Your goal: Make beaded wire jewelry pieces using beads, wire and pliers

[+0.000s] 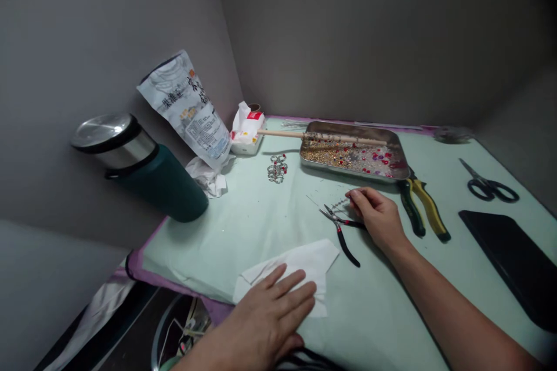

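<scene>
My left hand (pixel 278 313) lies flat with its fingers spread on a white tissue (pixel 324 269) near the table's front edge. Thumb and fingertips of my right hand (pixel 378 214) are pinched on the end of a short beaded wire (pixel 339 203). Just below that wire, small pliers (pixel 343 237) with black handles rest on the cloth, jaws apart. One of their handles runs under my right hand. A few thin wire bits lie around the plier tips. Several linked metal rings with red beads (pixel 277 169) sit farther left on the cloth.
A metal tray (pixel 348 173) of beads stands at the back, a wooden stick (pixel 282 134) across it. Right of it are yellow-green pliers (pixel 424 208), scissors (pixel 489 185) and a black phone-like slab (pixel 513 261). A green flask (pixel 161 179), a bag (pixel 191 110) and a tissue pack (pixel 247 130) stand left.
</scene>
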Demonstrator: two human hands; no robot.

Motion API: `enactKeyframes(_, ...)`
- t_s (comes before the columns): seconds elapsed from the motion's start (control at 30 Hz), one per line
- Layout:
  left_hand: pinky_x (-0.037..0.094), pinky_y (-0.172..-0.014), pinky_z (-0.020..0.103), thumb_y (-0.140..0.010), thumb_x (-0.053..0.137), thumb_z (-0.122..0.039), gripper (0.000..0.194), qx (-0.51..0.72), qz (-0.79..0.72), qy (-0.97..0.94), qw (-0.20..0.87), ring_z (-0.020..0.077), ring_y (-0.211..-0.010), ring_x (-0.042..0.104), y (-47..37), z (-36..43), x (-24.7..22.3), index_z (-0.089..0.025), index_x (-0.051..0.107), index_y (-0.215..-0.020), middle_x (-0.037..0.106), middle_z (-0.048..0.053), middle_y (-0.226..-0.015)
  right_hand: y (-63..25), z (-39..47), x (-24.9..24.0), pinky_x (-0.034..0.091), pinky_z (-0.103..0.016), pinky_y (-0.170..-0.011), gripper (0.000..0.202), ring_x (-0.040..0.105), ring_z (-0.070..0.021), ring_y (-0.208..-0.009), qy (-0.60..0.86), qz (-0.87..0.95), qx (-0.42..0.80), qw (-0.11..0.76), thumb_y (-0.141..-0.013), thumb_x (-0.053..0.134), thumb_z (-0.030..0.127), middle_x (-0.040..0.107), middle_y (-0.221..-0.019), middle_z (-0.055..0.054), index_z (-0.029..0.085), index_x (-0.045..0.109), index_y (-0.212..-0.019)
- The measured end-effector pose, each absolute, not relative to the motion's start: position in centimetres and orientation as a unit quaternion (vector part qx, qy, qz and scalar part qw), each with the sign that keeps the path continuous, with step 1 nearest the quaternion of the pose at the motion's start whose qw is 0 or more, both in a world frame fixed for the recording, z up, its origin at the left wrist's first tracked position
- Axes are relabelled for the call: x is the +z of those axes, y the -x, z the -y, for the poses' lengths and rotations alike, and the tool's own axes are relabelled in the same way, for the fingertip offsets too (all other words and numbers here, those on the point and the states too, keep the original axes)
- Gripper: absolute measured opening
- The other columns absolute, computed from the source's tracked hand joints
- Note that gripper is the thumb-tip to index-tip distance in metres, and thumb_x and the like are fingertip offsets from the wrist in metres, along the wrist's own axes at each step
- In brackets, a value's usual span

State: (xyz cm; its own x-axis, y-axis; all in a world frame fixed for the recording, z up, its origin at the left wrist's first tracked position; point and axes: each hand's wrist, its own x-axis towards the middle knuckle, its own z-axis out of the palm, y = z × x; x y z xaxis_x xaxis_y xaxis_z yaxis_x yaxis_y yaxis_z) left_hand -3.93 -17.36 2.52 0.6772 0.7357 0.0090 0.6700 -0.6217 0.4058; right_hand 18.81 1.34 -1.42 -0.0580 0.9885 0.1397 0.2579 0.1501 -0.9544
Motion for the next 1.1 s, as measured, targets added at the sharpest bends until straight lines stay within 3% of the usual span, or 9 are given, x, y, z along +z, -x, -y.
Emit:
enactKeyframes(0.13, 0.026, -0.112, 0.049, -0.09, 0.048, -0.03, 0.062, 0.064, -0.454, -0.88, 0.127, 0.024, -0.136, 0.031, 7.9, 18.4, 1.6, -0.021, 0.024, -0.145, 0.037, 0.009, -0.146, -18.8, -1.4, -1.4, 0.034, -0.022, -0.047, 0.032, 0.045, -0.01, -0.053, 0.515, 0.607, 0.406, 0.449, -0.083, 0.056, 0.046, 0.055, -0.063, 0.0, 0.015, 0.064, -0.082)
enactKeyframes(0.33, 0.036, -0.107, 0.047, -0.091, 0.043, -0.029, 0.057, 0.151, -0.661, -0.735, -0.002, 0.0284, -0.135, 0.031, 12.2, 17.0, -0.3, -0.018, 0.025, -0.145, 0.032, 0.016, -0.148, -18.6, -1.3, -1.3, 0.034, -0.023, -0.048, 0.032, 0.047, -0.0115, -0.055, 0.52, 0.619, 0.395, 0.437, -0.083, 0.055, 0.046, 0.055, -0.062, 0.0, 0.015, 0.063, -0.081)
enactKeyframes(0.43, 0.029, -0.107, 0.057, -0.09, 0.041, -0.04, 0.063, 0.157, -0.717, -0.679, 0.016, 0.0347, -0.136, 0.024, 9.8, 14.2, -0.5, -0.006, 0.029, -0.142, 0.027, 0.026, -0.147, -18.6, -1.3, -1.4, 0.035, -0.023, -0.05, 0.031, 0.047, -0.0117, -0.056, 0.52, 0.624, 0.391, 0.432, -0.083, 0.055, 0.046, 0.055, -0.062, 0.001, 0.016, 0.063, -0.081)
enactKeyframes(0.53, 0.029, -0.107, 0.058, -0.089, 0.043, -0.041, 0.068, 0.138, -0.708, -0.686, 0.093, 0.0378, -0.136, 0.021, 5.3, 11.9, 0.4, 0.002, 0.03, -0.139, 0.023, 0.031, -0.146, -18.7, -1.3, -1.6, 0.036, -0.024, -0.052, 0.031, 0.048, -0.0122, -0.058, 0.521, 0.628, 0.391, 0.426, -0.083, 0.054, 0.045, 0.055, -0.063, 0.001, 0.016, 0.063, -0.082)
enactKeyframes(0.63, 0.036, -0.107, 0.047, -0.087, 0.045, -0.024, 0.05, 0.175, -0.561, -0.795, 0.147, 0.0298, -0.131, 0.038, 2.0, 11.6, 1.3, -0.008, 0.042, -0.135, 0.041, 0.022, -0.141, -18.8, -1.3, -1.6, 0.037, -0.025, -0.055, 0.031, 0.049, -0.0134, -0.06, 0.519, 0.631, 0.394, 0.422, -0.084, 0.053, 0.046, 0.056, -0.064, 0.0, 0.016, 0.062, -0.082)
enactKeyframes(0.73, 0.048, -0.096, 0.034, -0.078, 0.044, -0.005, 0.043, 0.277, -0.421, -0.852, 0.141, 0.02, -0.11, 0.059, 1.6, 12.3, 1.0, -0.016, 0.058, -0.117, 0.064, 0.012, -0.118, -18.8, -1.4, -1.6, 0.038, -0.025, -0.056, 0.03, 0.049, -0.0138, -0.061, 0.52, 0.632, 0.392, 0.42, -0.083, 0.054, 0.046, 0.056, -0.064, 0.0, 0.017, 0.062, -0.08)
enactKeyframes(0.87, 0.052, -0.087, 0.03, -0.071, 0.04, 0.005, 0.048, 0.328, -0.464, -0.821, 0.05, 0.019, -0.103, 0.062, 4.7, 12.5, 0.0, -0.014, 0.062, -0.109, 0.068, 0.012, -0.109, -18.8, -1.8, -1.5, 0.034, -0.024, -0.05, 0.032, 0.045, -0.012, -0.055, 0.518, 0.595, 0.426, 0.443, -0.081, 0.055, 0.047, 0.053, -0.061, 0.001, 0.016, 0.062, -0.078)
enactKeyframes(0.97, 0.052, -0.084, 0.032, -0.071, 0.037, 0.006, 0.046, 0.289, -0.525, -0.8, -0.02, 0.02, -0.099, 0.063, 7.9, 12.0, 0.0, -0.015, 0.065, -0.102, 0.068, 0.012, -0.107, -18.8, -2.0, -1.5, 0.033, -0.024, -0.047, 0.034, 0.042, -0.0111, -0.052, 0.505, 0.577, 0.442, 0.465, -0.082, 0.054, 0.048, 0.051, -0.06, 0.001, 0.015, 0.062, -0.078)
enactKeyframes(1.1, 0.05, -0.076, 0.036, -0.068, 0.039, 0.003, 0.039, 0.215, -0.606, -0.762, -0.072, 0.0216, -0.085, 0.062, 11.3, 11.3, 1.7, -0.017, 0.067, -0.087, 0.069, 0.008, -0.088, -18.7, -1.8, -1.4, 0.034, -0.024, -0.05, 0.032, 0.045, -0.012, -0.054, 0.505, 0.59, 0.429, 0.461, -0.081, 0.055, 0.046, 0.054, -0.061, 0.0, 0.016, 0.061, -0.076)
